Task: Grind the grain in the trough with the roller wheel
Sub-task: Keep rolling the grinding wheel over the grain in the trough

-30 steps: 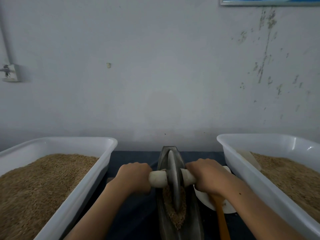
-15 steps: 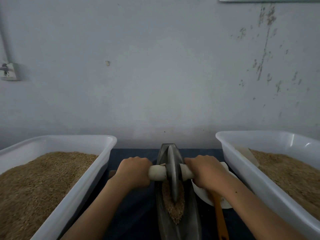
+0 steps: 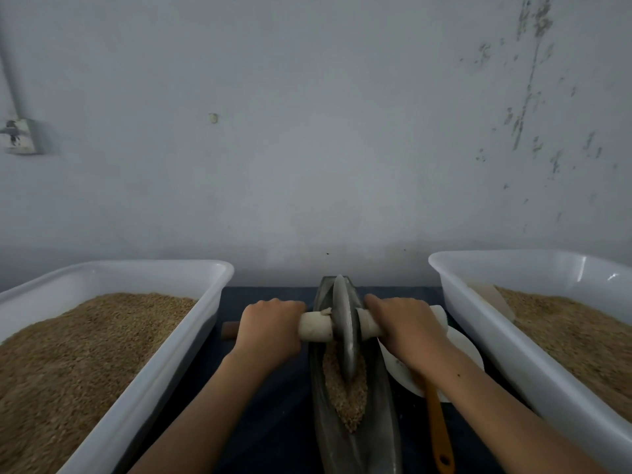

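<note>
The roller wheel [image 3: 345, 328] is dull grey metal, and its axle handle [image 3: 316, 326] is off-white with a brown tip showing at the far left end. The trough [image 3: 383, 429] is dark grey with a faint sheen; the grain [image 3: 345, 396] in it is tan-brown and speckled. At left and right stand white tubs [image 3: 164, 364] [image 3: 478, 323] of the same golden-tan grain. The counter [image 3: 273, 405] is dark navy. Just right of the trough a white dish [image 3: 468, 350] shows, with an orange handle [image 3: 439, 436] lying over it. The wall [image 3: 307, 131] is pale grey-blue with dark flaked streaks at the right.
</note>
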Tool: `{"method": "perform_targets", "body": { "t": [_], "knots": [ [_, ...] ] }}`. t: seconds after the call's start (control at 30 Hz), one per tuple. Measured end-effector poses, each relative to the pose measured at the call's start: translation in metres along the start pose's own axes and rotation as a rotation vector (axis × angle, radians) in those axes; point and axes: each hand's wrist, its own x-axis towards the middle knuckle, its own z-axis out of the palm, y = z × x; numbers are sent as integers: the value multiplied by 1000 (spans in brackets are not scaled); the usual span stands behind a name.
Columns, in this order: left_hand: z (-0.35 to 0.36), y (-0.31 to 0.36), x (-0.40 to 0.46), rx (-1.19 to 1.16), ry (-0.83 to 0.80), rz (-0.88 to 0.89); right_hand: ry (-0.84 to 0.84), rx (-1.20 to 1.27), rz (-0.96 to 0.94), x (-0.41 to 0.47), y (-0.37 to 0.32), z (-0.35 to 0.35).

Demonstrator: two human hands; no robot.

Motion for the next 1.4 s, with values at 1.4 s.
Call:
{"method": "perform_targets", "body": {
  "t": [1.4],
  "knots": [
    [7,-1,2,54,131,24,-42,56,-46,-2,5,-2]
  ]
}}
